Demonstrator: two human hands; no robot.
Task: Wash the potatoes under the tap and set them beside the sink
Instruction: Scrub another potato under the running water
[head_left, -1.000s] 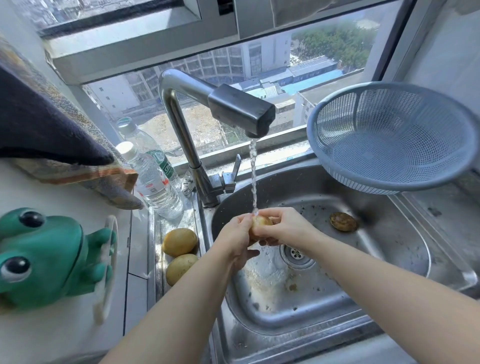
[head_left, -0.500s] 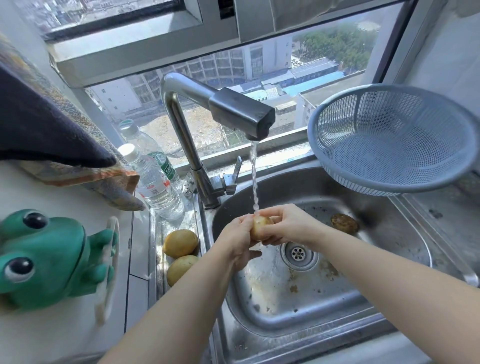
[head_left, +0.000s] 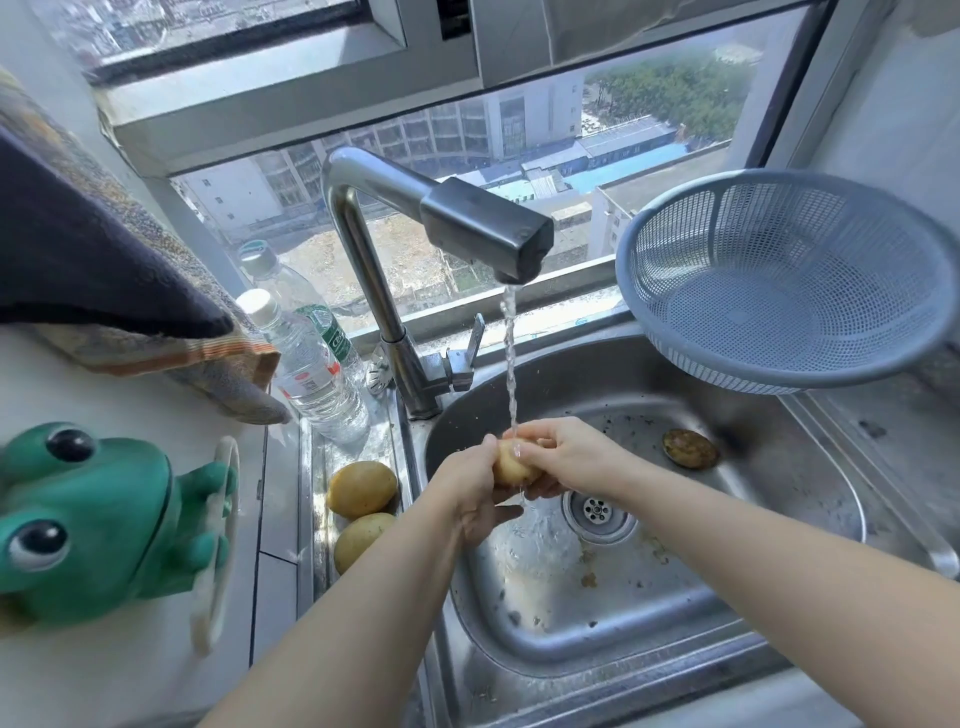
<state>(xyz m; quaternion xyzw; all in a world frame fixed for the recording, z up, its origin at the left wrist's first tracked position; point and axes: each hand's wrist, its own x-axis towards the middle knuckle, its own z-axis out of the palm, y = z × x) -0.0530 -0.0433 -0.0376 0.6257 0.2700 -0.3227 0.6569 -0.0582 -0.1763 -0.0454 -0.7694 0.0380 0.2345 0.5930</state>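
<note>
- Curling round one smooth, yellowish potato (head_left: 511, 465), the left grip (head_left: 467, 491) and right grip (head_left: 563, 454) are holding it under the thin stream from the tap (head_left: 483, 228), above the steel sink (head_left: 649, 613).
- Two oval potatoes (head_left: 362, 488) are lying on the metal surface (head_left: 316, 457) just left of the basin.
- One round blue mesh colander (head_left: 779, 291) is perching at the sink's right rim.

wet yellow potato (head_left: 511, 464) at centre under the running tap (head_left: 483, 234); second potato (head_left: 362, 488), third potato (head_left: 363, 540) left-centre beside the sink (head_left: 597, 649).
</note>
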